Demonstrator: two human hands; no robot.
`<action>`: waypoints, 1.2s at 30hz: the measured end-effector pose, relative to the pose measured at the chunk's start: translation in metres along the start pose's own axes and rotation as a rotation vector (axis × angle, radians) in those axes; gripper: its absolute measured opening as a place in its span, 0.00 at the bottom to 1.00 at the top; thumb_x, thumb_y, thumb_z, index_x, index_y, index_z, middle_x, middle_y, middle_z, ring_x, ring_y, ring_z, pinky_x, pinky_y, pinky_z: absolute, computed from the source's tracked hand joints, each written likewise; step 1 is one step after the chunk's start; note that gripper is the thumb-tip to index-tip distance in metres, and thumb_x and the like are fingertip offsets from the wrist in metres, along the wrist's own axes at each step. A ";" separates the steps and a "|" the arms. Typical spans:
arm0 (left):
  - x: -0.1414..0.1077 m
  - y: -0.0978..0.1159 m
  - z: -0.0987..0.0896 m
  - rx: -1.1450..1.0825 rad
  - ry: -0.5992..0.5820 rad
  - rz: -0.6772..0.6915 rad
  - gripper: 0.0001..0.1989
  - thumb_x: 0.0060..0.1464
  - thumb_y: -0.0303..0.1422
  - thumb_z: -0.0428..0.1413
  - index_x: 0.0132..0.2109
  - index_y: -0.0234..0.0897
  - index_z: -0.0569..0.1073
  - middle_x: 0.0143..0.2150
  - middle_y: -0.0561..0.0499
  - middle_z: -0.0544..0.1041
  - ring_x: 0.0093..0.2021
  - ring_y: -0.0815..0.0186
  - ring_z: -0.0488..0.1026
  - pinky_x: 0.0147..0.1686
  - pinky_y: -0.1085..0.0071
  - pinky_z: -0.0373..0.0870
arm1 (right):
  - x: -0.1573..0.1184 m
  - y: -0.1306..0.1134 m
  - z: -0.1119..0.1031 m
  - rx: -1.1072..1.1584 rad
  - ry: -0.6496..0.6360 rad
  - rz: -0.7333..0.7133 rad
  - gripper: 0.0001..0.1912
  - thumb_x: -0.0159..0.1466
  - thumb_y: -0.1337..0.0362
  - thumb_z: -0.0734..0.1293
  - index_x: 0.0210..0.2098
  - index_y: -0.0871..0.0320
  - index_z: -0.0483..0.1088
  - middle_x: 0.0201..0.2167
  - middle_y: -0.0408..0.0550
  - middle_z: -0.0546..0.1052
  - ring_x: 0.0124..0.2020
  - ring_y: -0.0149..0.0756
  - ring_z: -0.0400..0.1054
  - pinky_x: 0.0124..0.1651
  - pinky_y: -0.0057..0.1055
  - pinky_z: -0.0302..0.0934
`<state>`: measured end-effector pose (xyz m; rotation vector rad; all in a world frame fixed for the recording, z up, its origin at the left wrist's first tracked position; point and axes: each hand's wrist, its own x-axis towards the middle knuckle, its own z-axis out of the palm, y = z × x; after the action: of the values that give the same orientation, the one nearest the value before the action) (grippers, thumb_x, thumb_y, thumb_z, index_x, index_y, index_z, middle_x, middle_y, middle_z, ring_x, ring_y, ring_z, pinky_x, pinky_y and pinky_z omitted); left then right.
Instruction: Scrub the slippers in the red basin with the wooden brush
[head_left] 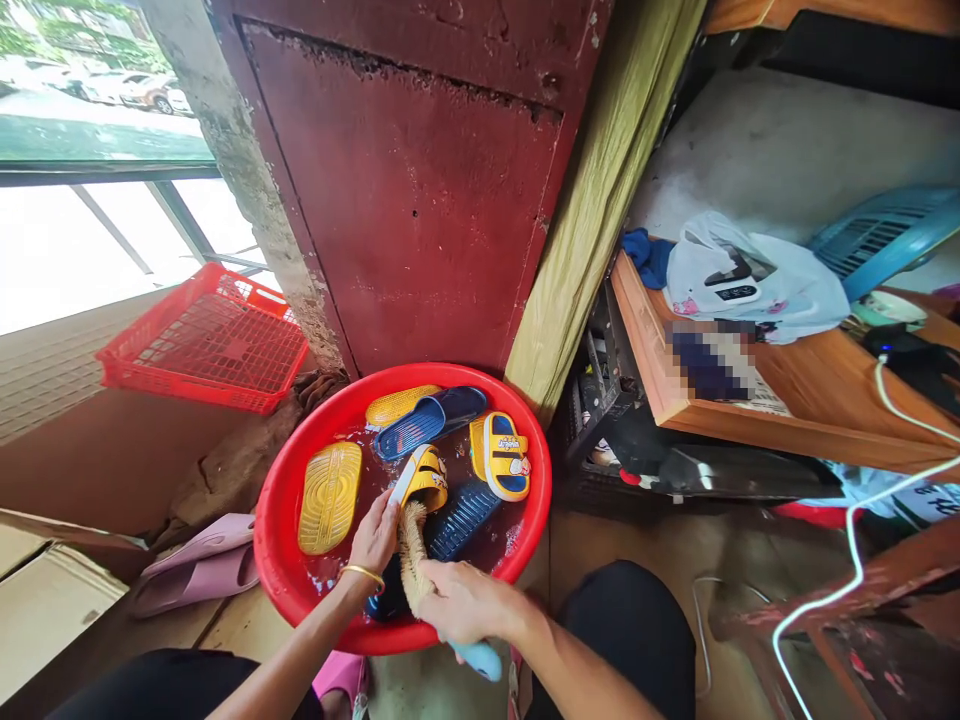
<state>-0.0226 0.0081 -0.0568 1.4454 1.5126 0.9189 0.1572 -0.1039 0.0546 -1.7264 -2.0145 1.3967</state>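
Observation:
My left hand (376,538) is closed on a yellow slipper (426,475) with a white edge, tilted above the water. In my right hand (466,598) is a scrubbing brush (412,550) with pale bristles and a light blue handle end. The bristles lie against or just below the slipper's opening; exact contact is hard to tell. Both hands are over a red basin (273,500) of dark water. Around them float a yellow sole (328,498), a dark blue slipper (420,424), a yellow slipper with a cartoon figure (501,455), and a dark ridged sole (463,522).
A red plastic crate (210,335) stands left of the basin, and pink slippers (199,570) lie below it. Behind is a dark red door (412,200). At right, a wooden tray-like surface (817,400) holds a plastic bag (750,275); a white cable (851,540) hangs down.

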 end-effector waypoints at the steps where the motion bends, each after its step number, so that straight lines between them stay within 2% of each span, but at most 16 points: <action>1: 0.003 0.001 -0.001 -0.015 0.016 -0.036 0.32 0.58 0.55 0.48 0.55 0.34 0.74 0.56 0.38 0.80 0.60 0.47 0.75 0.62 0.51 0.68 | -0.007 -0.001 -0.006 0.035 -0.091 -0.007 0.11 0.61 0.64 0.63 0.43 0.53 0.73 0.24 0.39 0.76 0.17 0.34 0.69 0.21 0.26 0.61; 3: 0.007 0.007 -0.004 -0.046 0.046 -0.121 0.34 0.57 0.55 0.52 0.58 0.31 0.72 0.58 0.35 0.78 0.61 0.47 0.73 0.61 0.52 0.69 | -0.016 0.000 -0.024 0.108 -0.236 -0.010 0.13 0.61 0.63 0.63 0.45 0.52 0.74 0.24 0.38 0.74 0.17 0.33 0.68 0.21 0.25 0.60; 4: 0.009 0.011 -0.006 -0.073 0.049 -0.154 0.35 0.55 0.54 0.55 0.60 0.30 0.70 0.58 0.35 0.78 0.61 0.47 0.74 0.60 0.53 0.71 | -0.019 0.002 -0.035 0.109 -0.244 -0.011 0.14 0.61 0.63 0.63 0.45 0.51 0.74 0.24 0.37 0.74 0.17 0.32 0.68 0.22 0.25 0.60; 7: 0.013 0.022 -0.017 -0.271 0.004 -0.245 0.34 0.48 0.43 0.66 0.60 0.33 0.70 0.53 0.39 0.81 0.51 0.53 0.80 0.49 0.60 0.78 | -0.024 0.012 -0.064 0.028 -0.074 -0.019 0.17 0.63 0.64 0.63 0.51 0.51 0.75 0.25 0.38 0.75 0.23 0.32 0.69 0.27 0.24 0.59; 9: 0.014 0.029 -0.026 -0.441 -0.019 -0.383 0.25 0.49 0.37 0.65 0.54 0.35 0.74 0.44 0.43 0.83 0.40 0.58 0.82 0.39 0.64 0.80 | -0.023 0.019 -0.072 -0.019 0.052 -0.035 0.23 0.66 0.63 0.63 0.59 0.51 0.72 0.27 0.39 0.78 0.26 0.33 0.71 0.30 0.25 0.61; 11: 0.013 0.035 -0.032 -0.576 -0.035 -0.538 0.14 0.53 0.34 0.62 0.46 0.34 0.76 0.35 0.44 0.82 0.31 0.61 0.80 0.30 0.67 0.79 | -0.017 0.023 -0.064 -0.074 0.214 -0.060 0.27 0.68 0.63 0.61 0.67 0.53 0.66 0.33 0.44 0.81 0.31 0.37 0.74 0.37 0.29 0.65; 13: 0.008 0.042 -0.034 -0.716 -0.086 -0.647 0.07 0.56 0.31 0.59 0.42 0.33 0.75 0.30 0.46 0.79 0.25 0.65 0.77 0.23 0.71 0.76 | -0.009 0.022 -0.043 -0.154 0.415 -0.080 0.30 0.70 0.64 0.59 0.71 0.58 0.61 0.42 0.53 0.82 0.41 0.43 0.76 0.45 0.33 0.68; 15: 0.000 0.048 -0.030 -0.878 -0.175 -0.708 0.03 0.58 0.27 0.56 0.39 0.34 0.74 0.27 0.49 0.76 0.20 0.71 0.71 0.16 0.79 0.68 | 0.002 0.019 -0.019 -0.254 0.509 -0.124 0.31 0.71 0.64 0.58 0.73 0.59 0.57 0.48 0.58 0.81 0.46 0.46 0.76 0.49 0.36 0.69; 18: -0.014 0.053 -0.020 -1.030 -0.293 -0.745 0.06 0.55 0.21 0.53 0.35 0.35 0.71 0.25 0.54 0.70 0.14 0.79 0.60 0.10 0.87 0.53 | 0.016 0.016 -0.002 -0.418 0.428 -0.197 0.32 0.72 0.63 0.59 0.74 0.50 0.54 0.47 0.55 0.80 0.41 0.45 0.77 0.45 0.35 0.71; 20: -0.021 0.053 -0.015 -1.063 -0.377 -0.754 0.08 0.52 0.19 0.52 0.36 0.35 0.71 0.25 0.55 0.69 0.14 0.81 0.56 0.10 0.88 0.48 | 0.022 0.021 -0.011 -0.505 0.428 -0.141 0.33 0.71 0.64 0.58 0.75 0.46 0.53 0.46 0.54 0.80 0.40 0.44 0.77 0.45 0.35 0.71; 23: -0.027 0.048 -0.013 -1.079 -0.467 -0.723 0.11 0.51 0.19 0.52 0.41 0.34 0.72 0.27 0.54 0.69 0.14 0.82 0.55 0.10 0.89 0.47 | 0.027 0.034 -0.038 -0.503 0.551 0.047 0.32 0.72 0.67 0.56 0.74 0.50 0.55 0.47 0.58 0.80 0.43 0.47 0.77 0.48 0.38 0.71; 25: -0.031 0.044 -0.012 -1.095 -0.464 -0.700 0.11 0.52 0.20 0.54 0.42 0.35 0.73 0.27 0.54 0.69 0.15 0.81 0.55 0.11 0.88 0.48 | 0.031 0.041 -0.043 -0.438 0.618 0.086 0.30 0.73 0.66 0.54 0.74 0.56 0.56 0.48 0.59 0.80 0.46 0.47 0.77 0.50 0.39 0.71; 27: -0.034 0.040 -0.010 -1.092 -0.478 -0.714 0.10 0.52 0.21 0.55 0.41 0.35 0.73 0.27 0.54 0.69 0.15 0.80 0.58 0.11 0.87 0.51 | 0.035 0.043 -0.029 -0.394 0.628 0.014 0.29 0.74 0.65 0.54 0.73 0.59 0.57 0.48 0.59 0.80 0.46 0.46 0.77 0.51 0.37 0.70; 31: -0.040 0.032 -0.009 -1.100 -0.604 -0.749 0.09 0.53 0.23 0.59 0.43 0.34 0.74 0.27 0.53 0.71 0.16 0.81 0.59 0.12 0.88 0.50 | 0.043 0.038 0.013 -0.426 0.542 -0.175 0.32 0.73 0.63 0.57 0.75 0.56 0.51 0.45 0.55 0.81 0.42 0.43 0.77 0.46 0.33 0.71; 33: -0.043 0.030 -0.011 -1.115 -0.674 -0.761 0.12 0.54 0.24 0.60 0.47 0.35 0.75 0.27 0.54 0.71 0.15 0.82 0.57 0.12 0.88 0.46 | 0.046 0.038 0.016 -0.455 0.523 -0.156 0.33 0.73 0.63 0.57 0.76 0.53 0.50 0.46 0.55 0.81 0.42 0.43 0.77 0.45 0.33 0.71; 36: -0.045 0.029 -0.012 -1.060 -0.746 -0.828 0.16 0.55 0.24 0.59 0.52 0.33 0.76 0.26 0.54 0.72 0.14 0.83 0.55 0.11 0.88 0.44 | 0.051 0.045 -0.003 -0.430 0.519 0.020 0.31 0.73 0.64 0.56 0.75 0.56 0.52 0.46 0.56 0.82 0.45 0.45 0.78 0.48 0.36 0.70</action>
<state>-0.0224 -0.0347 -0.0217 0.2320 0.6851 0.4156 0.1737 -0.0641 0.0023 -2.0016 -2.0735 0.4454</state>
